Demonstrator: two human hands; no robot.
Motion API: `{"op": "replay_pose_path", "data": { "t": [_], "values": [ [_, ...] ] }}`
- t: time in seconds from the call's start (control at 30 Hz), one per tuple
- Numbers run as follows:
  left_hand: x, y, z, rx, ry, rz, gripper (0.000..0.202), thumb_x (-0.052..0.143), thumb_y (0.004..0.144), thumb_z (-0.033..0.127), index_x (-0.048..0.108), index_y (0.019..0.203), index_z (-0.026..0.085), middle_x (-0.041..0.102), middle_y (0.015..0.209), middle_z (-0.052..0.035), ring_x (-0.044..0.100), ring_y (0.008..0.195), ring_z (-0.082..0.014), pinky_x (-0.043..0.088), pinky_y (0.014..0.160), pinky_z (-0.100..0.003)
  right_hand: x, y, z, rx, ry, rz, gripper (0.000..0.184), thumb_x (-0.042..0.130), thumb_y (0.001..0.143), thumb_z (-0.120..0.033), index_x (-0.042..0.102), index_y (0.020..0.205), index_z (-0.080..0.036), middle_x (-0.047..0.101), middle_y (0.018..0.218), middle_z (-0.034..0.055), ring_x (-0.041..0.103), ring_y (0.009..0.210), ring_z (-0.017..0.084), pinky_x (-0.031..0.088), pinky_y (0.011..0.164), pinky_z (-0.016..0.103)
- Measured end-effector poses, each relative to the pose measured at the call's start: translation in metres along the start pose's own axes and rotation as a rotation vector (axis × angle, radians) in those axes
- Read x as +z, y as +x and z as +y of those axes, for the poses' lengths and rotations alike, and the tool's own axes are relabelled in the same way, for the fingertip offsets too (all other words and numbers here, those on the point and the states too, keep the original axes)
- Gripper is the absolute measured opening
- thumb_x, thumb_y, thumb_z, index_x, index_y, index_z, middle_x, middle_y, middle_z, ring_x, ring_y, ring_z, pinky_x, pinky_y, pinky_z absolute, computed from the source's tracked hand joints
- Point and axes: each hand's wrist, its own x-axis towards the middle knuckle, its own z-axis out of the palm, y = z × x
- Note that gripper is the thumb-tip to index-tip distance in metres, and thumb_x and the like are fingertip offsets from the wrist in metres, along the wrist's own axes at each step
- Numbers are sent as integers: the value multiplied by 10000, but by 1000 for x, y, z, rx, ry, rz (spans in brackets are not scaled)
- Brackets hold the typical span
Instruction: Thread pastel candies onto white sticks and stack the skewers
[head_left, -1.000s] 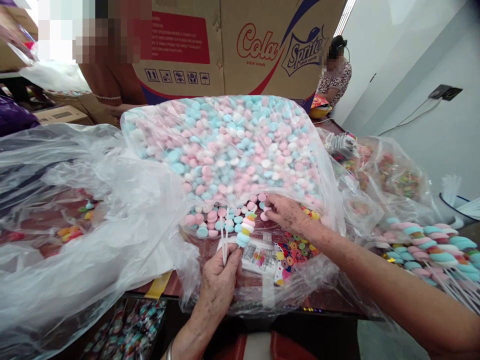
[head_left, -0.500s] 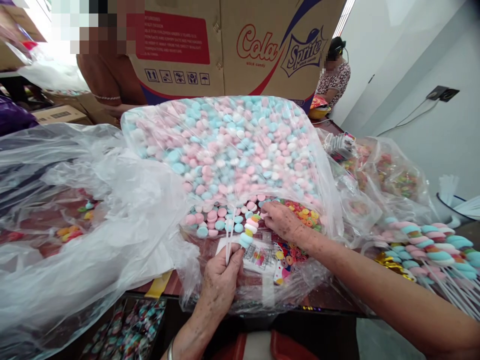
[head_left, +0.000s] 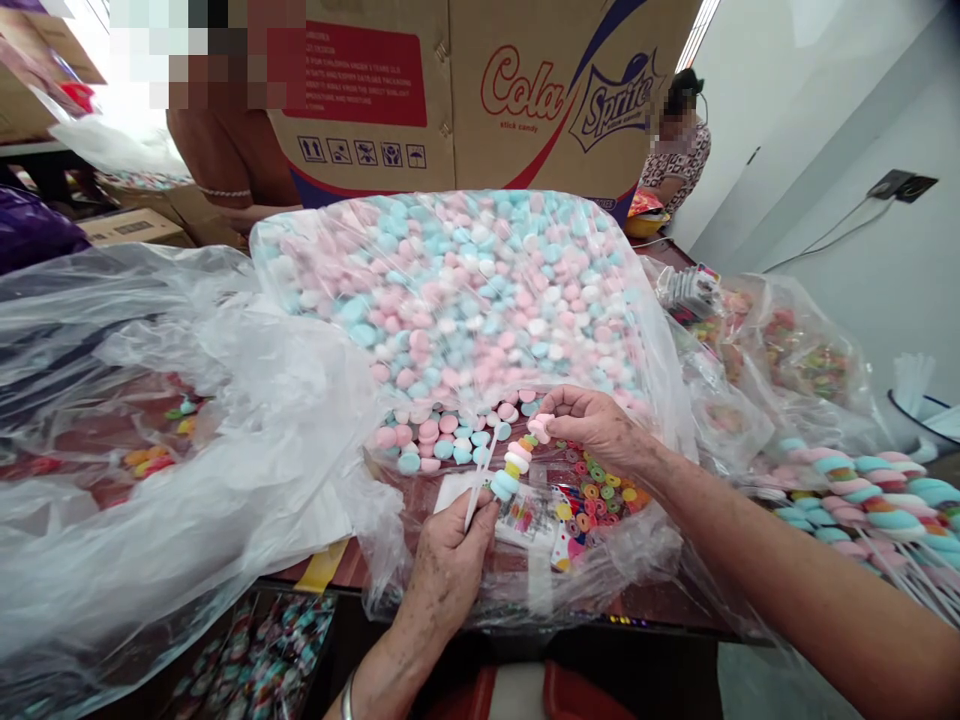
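Note:
My left hand [head_left: 448, 562] is closed around thin white sticks; one of them, the candy skewer [head_left: 514, 464], carries a short row of blue, white, pink and yellow candies. My right hand [head_left: 596, 425] pinches a pink candy [head_left: 541, 426] at the skewer's upper tip. Both hands work at the open mouth of a large clear bag of pink, blue and white candies [head_left: 465, 290]. Small coloured ring candies [head_left: 592, 490] lie in a bag just under my right hand.
Crumpled clear plastic [head_left: 172, 440] covers the left of the table. Finished skewers [head_left: 862, 500] are piled at the right beside more bags [head_left: 787, 350]. A cardboard box [head_left: 480, 90] stands behind. One person stands behind at the left, another sits at the far right.
My right hand picked a pink candy from the loose pile and brought it up to the skewer's tip. My left hand tilted the skewer to the right.

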Motion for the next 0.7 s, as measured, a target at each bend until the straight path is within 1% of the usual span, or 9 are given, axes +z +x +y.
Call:
{"op": "replay_pose_path", "data": {
  "t": [0.1,0.2,0.37,0.47,0.57,0.7],
  "values": [
    [0,0,-1,-12,-3,-4,299,520,899,417,564,700,199,452,563,55,385,558,-135,298,561,-255,-1,1,1,-2,16,23,253,830,680,-307,648,795,-173,675,710,-27,610,651,115,469,648,253],
    [1,1,-1,-10,-10,7,303,520,896,423,551,691,202,445,560,55,389,561,-137,296,558,-256,-2,2,1,-5,18,34,263,835,676,-314,654,804,-172,690,735,-16,620,666,118,468,647,251],
    [0,1,1,2,0,-1,314,519,890,418,531,660,205,436,555,54,387,559,-138,293,552,-256,0,0,-1,-38,-18,-10,223,811,724,-322,671,810,-172,701,741,-8,635,691,121,482,663,248],
    [1,1,2,-3,13,3,309,523,884,418,541,662,204,432,547,54,390,555,-139,293,546,-256,1,-2,0,-76,-53,-50,201,800,756,-323,704,847,-172,720,803,4,644,717,118,496,680,249],
    [1,0,1,2,21,18,306,524,879,420,547,665,202,433,544,54,391,552,-140,297,547,-257,1,-4,2,-97,-84,-95,209,785,787,-339,735,904,-174,741,878,29,667,774,133,514,727,267],
    [2,1,-2,15,33,28,307,519,882,427,569,684,198,440,551,51,393,554,-142,303,549,-258,2,-7,1,-77,-109,-115,244,784,786,-359,751,944,-176,748,899,36,676,795,143,524,749,280]
  ]
}}
